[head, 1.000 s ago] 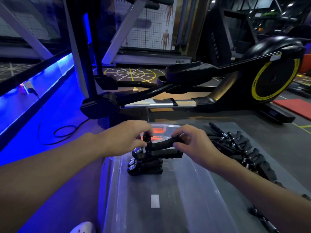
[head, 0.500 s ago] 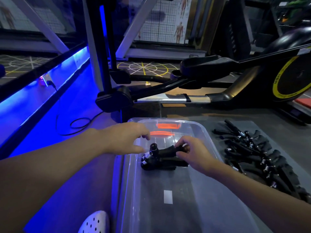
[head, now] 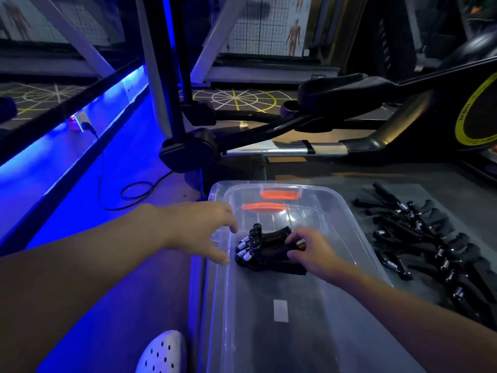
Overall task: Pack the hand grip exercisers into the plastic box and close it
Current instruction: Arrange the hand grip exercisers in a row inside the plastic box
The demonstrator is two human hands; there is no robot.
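- Head camera, gym floor: a person is settling the top exerciser [head: 273,235] onto the stack of hand grip exercisers [head: 265,254] lying in the far half of the clear plastic box [head: 269,343]. The springs are pointing left and the black handles right.
- The right hand [head: 313,251] is pinching the handle ends of the stack, with the thumb nearer the camera and the fingers curled over the upper handle. It appears to be steadying the pile on the box's floor.
- The left hand [head: 200,232] is hovering over the box's left rim, fingers spread and loosely bent, holding nothing.
- A second ago that hand was cupped over the spring end of the exerciser both hands were lowering. It has since let go and is drawing back to the left.
- The piece is now resting on the pile rather than hanging above it. This placement looks all but finished, with the right hand likely to be freeing itself for the next one.
- A long row of loose exercisers [head: 430,251] is waiting on the grey mat [head: 468,208] just right of the box, so most of the packing appears to be ahead.
- The box is standing uncovered, with two orange clips [head: 278,195] glowing at its far end.
- An elliptical trainer [head: 349,88], a blue light strip [head: 131,79] and a white perforated shoe [head: 161,354] are framing the scene.
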